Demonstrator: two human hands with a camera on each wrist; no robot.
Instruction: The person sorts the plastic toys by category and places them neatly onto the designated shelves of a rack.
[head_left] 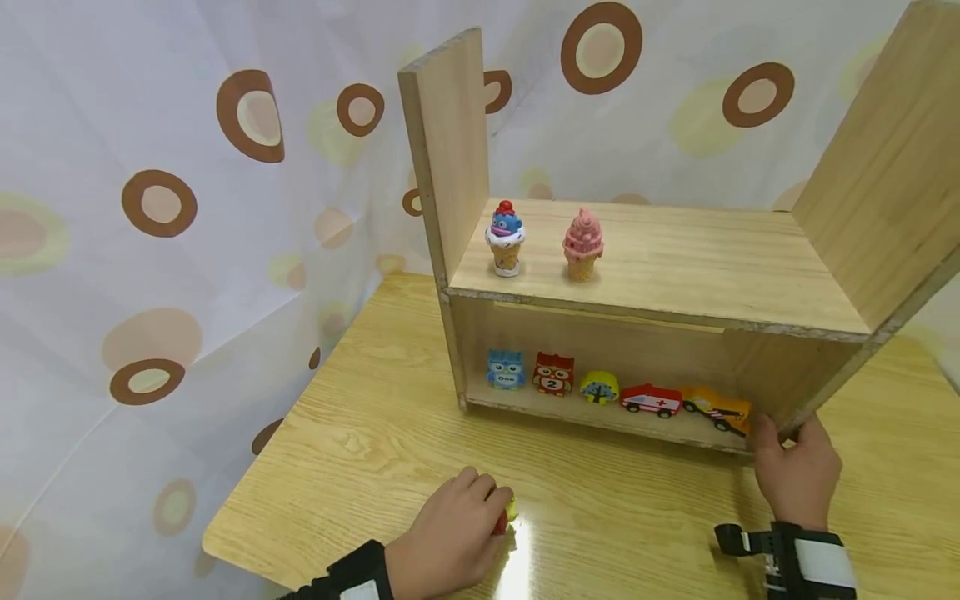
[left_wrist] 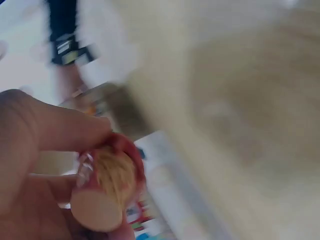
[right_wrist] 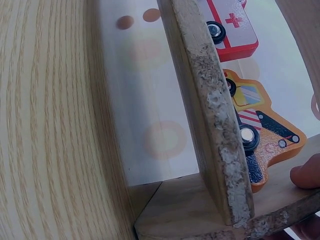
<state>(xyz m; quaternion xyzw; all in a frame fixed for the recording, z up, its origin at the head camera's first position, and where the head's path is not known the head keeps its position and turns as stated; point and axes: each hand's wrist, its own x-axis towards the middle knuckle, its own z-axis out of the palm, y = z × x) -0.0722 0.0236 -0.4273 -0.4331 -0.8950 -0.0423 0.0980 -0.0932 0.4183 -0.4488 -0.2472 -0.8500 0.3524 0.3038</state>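
Note:
My left hand (head_left: pixel 457 529) pinches a small toy ice cream cone (left_wrist: pixel 117 172) between thumb and fingers above the table, left of the shelf's front. It has a red top and a tan cone with a flat round base; in the head view the fingers hide most of it. My right hand (head_left: pixel 798 467) grips the lower right side panel of a wooden shelf (head_left: pixel 660 317), thumb inside and fingers outside. On the upper board stand a blue-faced ice cream figure (head_left: pixel 506 240) and a pink ice cream figure (head_left: pixel 582 244), both upright.
Along the lower board stand a blue owl (head_left: pixel 506 369), a red owl (head_left: pixel 554 373), a yellow tree block (head_left: pixel 600 387), a toy ambulance (head_left: pixel 651 401) and an orange toy truck (head_left: pixel 717 410). The wooden table (head_left: pixel 360 400) ends at the left, beside a patterned cloth (head_left: pixel 225 350).

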